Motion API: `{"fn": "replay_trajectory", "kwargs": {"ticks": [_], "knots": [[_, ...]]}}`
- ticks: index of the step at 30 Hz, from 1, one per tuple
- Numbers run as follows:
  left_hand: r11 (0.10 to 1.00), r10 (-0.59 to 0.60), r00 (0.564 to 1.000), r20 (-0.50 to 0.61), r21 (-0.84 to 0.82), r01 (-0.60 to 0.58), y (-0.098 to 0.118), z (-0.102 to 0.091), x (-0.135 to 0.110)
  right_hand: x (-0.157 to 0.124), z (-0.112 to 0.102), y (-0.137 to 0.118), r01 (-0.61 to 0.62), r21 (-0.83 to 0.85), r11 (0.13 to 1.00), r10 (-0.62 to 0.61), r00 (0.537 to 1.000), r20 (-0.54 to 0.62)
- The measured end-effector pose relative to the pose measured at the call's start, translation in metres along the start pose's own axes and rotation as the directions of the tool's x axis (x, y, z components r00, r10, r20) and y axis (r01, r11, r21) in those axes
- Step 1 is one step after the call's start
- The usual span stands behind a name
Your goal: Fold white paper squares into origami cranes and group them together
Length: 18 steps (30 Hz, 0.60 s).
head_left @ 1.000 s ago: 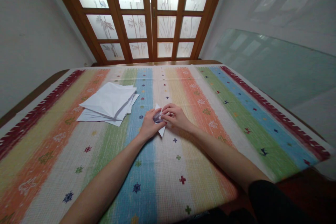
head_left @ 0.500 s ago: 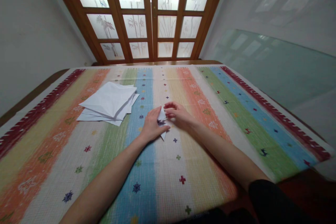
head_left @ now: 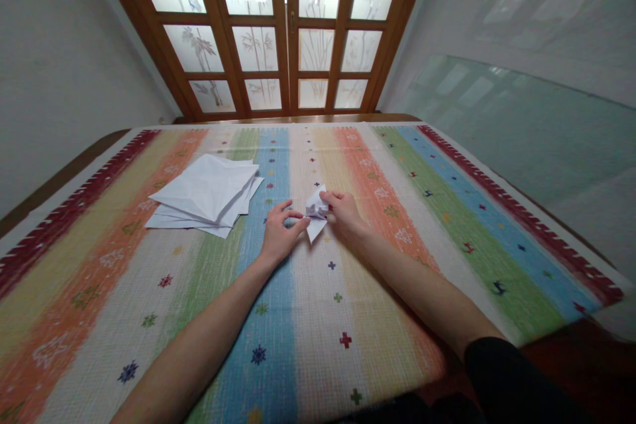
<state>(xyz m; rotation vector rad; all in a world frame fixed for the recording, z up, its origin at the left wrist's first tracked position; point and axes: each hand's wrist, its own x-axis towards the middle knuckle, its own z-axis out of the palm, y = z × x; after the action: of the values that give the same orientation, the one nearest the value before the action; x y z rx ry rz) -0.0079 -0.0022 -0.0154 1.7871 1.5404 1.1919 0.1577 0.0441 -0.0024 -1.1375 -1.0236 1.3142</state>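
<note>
A small piece of folded white paper (head_left: 316, 230) is held between my hands near the middle of the table, with one pointed end toward me and creased layers in its middle. My right hand (head_left: 344, 213) grips its right side, thumb and index finger closed on it. At the left edge, the thumb and index finger of my left hand (head_left: 284, 230) pinch together on the paper, while its other fingers stay loosely bent. Fingers hide part of the folds.
A stack of white paper sheets (head_left: 209, 189), the top one folded, lies to the left. Beneath everything is a striped tablecloth (head_left: 318, 318). Wooden doors with glass panes (head_left: 288, 46) stand beyond the far edge, and a glass panel (head_left: 521, 132) is along the right wall.
My left hand has drawn back slightly to the left, uncovering more of the folded paper. My right hand has shifted a little right and now grips the paper's right side.
</note>
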Motion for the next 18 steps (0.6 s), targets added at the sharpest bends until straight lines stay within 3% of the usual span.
{"fn": "replay_trajectory", "kwargs": {"ticks": [6, 9, 14, 18], "knots": [[0.998, 0.054, 0.995, 0.088, -0.048, -0.05, 0.005, 0.001, -0.002, -0.003, 0.004, 0.0, 0.114, 0.032, 0.993, -0.11, 0.988, -0.113], [0.995, 0.067, 0.99, 0.126, -0.083, -0.057, 0.004, 0.003, -0.004, -0.005, 0.006, 0.001, 0.082, 0.094, 0.992, -0.068, 0.987, -0.144], [0.986, 0.058, 0.982, 0.183, -0.165, -0.027, 0.001, 0.001, -0.002, -0.003, 0.001, -0.001, -0.033, 0.191, 0.981, 0.042, 0.998, -0.046], [0.982, 0.039, 0.974, 0.223, -0.189, 0.004, -0.001, -0.003, 0.001, 0.004, -0.006, -0.002, -0.13, 0.163, 0.978, 0.126, 0.991, 0.037]]}}
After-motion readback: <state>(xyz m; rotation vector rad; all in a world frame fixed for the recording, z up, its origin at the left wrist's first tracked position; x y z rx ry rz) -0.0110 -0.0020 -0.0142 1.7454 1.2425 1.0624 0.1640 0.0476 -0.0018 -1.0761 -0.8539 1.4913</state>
